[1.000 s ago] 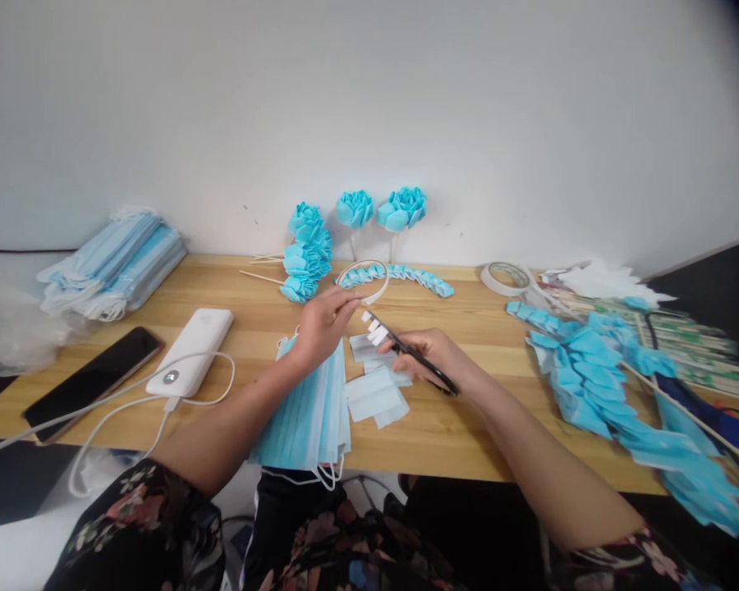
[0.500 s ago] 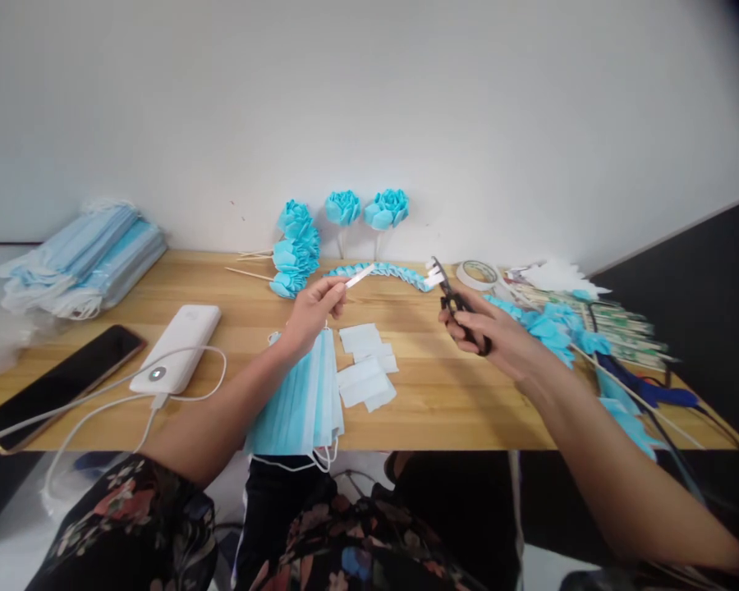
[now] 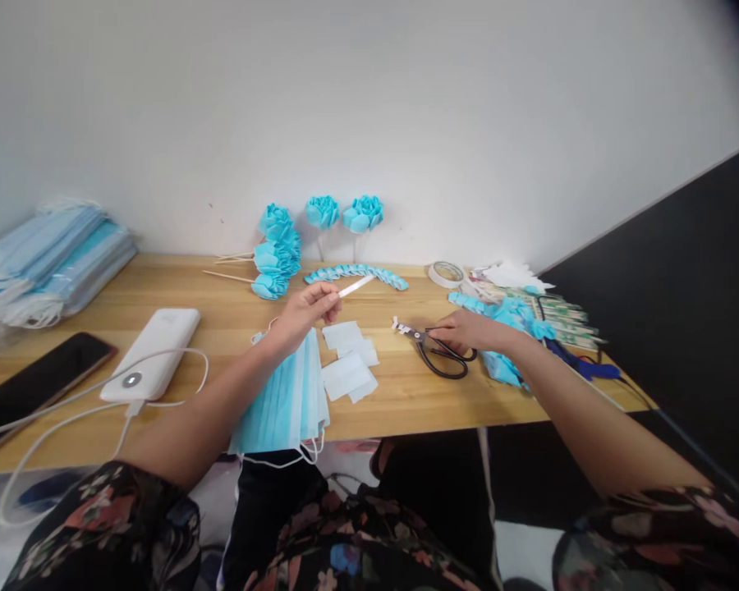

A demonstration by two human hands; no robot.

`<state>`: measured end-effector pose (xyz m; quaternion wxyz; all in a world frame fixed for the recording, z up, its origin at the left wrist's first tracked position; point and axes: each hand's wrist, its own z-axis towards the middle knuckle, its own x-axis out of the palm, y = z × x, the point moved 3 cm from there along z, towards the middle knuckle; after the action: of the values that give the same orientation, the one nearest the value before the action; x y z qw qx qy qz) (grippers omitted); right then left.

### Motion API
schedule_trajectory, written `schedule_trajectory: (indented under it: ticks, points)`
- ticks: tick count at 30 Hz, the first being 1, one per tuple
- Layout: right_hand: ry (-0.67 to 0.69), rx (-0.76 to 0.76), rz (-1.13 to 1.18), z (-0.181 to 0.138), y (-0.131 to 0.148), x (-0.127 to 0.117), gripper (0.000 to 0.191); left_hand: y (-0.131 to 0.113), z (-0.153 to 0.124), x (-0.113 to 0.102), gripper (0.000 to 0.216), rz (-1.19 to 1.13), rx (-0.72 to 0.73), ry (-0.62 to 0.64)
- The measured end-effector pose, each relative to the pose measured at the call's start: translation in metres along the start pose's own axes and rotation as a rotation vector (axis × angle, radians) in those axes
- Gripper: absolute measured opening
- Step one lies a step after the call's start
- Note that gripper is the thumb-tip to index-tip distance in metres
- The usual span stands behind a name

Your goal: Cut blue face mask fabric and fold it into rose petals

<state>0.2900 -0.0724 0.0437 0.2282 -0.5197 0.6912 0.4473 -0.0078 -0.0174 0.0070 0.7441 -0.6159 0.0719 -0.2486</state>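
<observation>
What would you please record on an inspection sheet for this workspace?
Surface: wooden table, with things spread across it.
Job's things: white strip, scissors with white bits at the tip, pale pieces, blue masks, blue flowers.
Clutter: phone, power bank, tape roll.
Hands: left hand pinches the white strip; right hand grips the scissors by the handles.
Cables: white cable plugged into the power bank.
Surroundings: pale wall behind; dark panel at right.

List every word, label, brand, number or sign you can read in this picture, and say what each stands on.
No text can be read.
Power bank: the mark on its round display is too small to read.
Roll of tape: marks inside its ring are too blurred to read.
Green-and-white strips: their print is too small to read.
</observation>
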Motion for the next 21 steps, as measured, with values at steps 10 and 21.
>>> schedule_trajectory:
  ticks: [10,21]
  points:
    - [-0.604,-0.667,-0.043,-0.007,0.085,0.000,0.037,-0.005,-0.005,0.008,0.028,0.041,-0.071,0.184]
    - [-0.660,-0.594,-0.269,0.022,0.048,0.022,0.027,-0.006,0.000,0.001,0.046,0.110,0.007,0.023]
